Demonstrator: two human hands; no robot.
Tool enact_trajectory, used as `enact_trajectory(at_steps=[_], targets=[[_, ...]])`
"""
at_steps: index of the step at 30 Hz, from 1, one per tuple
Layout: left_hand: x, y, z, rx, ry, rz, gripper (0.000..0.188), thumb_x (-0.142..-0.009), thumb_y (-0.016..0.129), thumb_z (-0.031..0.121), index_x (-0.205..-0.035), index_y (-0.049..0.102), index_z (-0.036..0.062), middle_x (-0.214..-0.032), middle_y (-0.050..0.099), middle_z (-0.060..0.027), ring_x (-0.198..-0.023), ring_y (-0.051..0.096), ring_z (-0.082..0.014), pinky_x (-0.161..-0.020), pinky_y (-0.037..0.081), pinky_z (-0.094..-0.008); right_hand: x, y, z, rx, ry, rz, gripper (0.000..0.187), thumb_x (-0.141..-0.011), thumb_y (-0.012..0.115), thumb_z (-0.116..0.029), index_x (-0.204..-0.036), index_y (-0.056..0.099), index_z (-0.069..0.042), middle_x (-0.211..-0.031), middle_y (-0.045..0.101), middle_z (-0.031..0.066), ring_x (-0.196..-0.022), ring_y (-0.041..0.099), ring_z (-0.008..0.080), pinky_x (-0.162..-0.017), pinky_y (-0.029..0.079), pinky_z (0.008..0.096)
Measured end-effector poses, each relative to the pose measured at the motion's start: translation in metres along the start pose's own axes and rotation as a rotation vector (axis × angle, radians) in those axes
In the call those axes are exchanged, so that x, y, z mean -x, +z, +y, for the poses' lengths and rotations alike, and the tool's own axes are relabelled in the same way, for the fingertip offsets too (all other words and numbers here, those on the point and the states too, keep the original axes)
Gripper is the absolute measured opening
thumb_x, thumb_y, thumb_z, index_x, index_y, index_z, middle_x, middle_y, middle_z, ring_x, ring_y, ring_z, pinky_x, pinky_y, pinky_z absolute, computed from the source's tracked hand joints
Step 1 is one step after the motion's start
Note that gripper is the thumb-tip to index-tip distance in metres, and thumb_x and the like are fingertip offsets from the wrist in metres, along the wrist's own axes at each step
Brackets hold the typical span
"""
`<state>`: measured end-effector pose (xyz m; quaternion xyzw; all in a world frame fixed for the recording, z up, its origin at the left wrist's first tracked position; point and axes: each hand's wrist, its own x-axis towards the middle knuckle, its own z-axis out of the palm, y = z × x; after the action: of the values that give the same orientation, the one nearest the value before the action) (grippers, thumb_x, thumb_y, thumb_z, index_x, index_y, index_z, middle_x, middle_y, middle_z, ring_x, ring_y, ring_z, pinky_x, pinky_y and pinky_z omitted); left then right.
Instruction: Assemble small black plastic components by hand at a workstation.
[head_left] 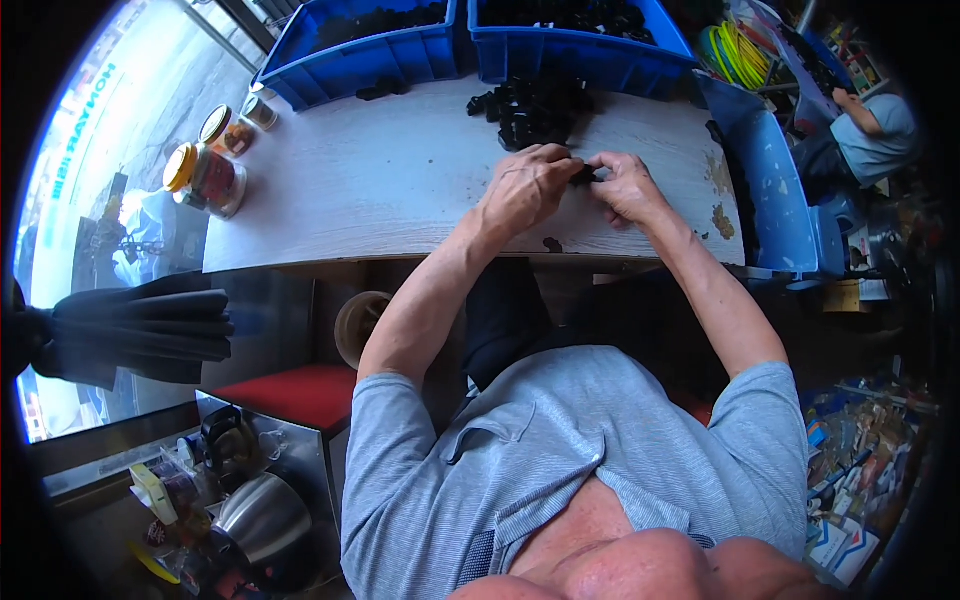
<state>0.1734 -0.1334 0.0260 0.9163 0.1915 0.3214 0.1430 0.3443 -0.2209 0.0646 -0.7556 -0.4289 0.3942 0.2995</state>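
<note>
My left hand [528, 186] and my right hand [628, 188] meet above the white worktable [370, 190], a short way in from its near edge. Between their fingertips is a small black part [583, 175], pinched from both sides; its exact shape is too small and too covered to tell. The fingers of both hands are curled and closed. Just beyond my left hand lies a loose heap of small black parts [530, 112], piled on the tabletop.
Two blue bins [370, 62] with black parts stand along the far edge. Jars, one a yellow-lidded jar [212, 180], stand at the left. A blue container [775, 190] adjoins the right edge. Another person [875, 135] is beyond it. A metal kettle [262, 515] sits lower left.
</note>
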Motion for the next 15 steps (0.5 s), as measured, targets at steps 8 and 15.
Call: enact_trajectory(at_steps=[8,15], targets=[[0.003,0.009,-0.006,0.028,0.138,-0.053,0.032,-0.086,0.064,0.006,-0.118,0.07,0.0075,-0.112,0.07,-0.0107,-0.103,0.067,-0.0287,-0.09,0.054,-0.0369,0.001,0.0,0.003,-0.012,-0.006,-0.018,0.03,-0.082,0.066,-0.005,-0.112,0.067,-0.008,-0.063,0.058,0.0014,-0.047,0.054,0.0094,-0.041,0.045,0.0248],[0.018,0.006,0.005,-0.057,0.081,-0.117,0.043,-0.087,0.063,0.008,-0.129,0.063,0.0087,-0.128,0.064,-0.0129,-0.123,0.057,-0.031,-0.107,0.043,-0.0436,-0.005,0.001,0.011,-0.044,-0.042,-0.024,0.031,-0.08,0.067,-0.006,-0.111,0.067,-0.006,-0.06,0.055,0.0007,-0.046,0.053,0.0095,-0.04,0.044,0.0249]])
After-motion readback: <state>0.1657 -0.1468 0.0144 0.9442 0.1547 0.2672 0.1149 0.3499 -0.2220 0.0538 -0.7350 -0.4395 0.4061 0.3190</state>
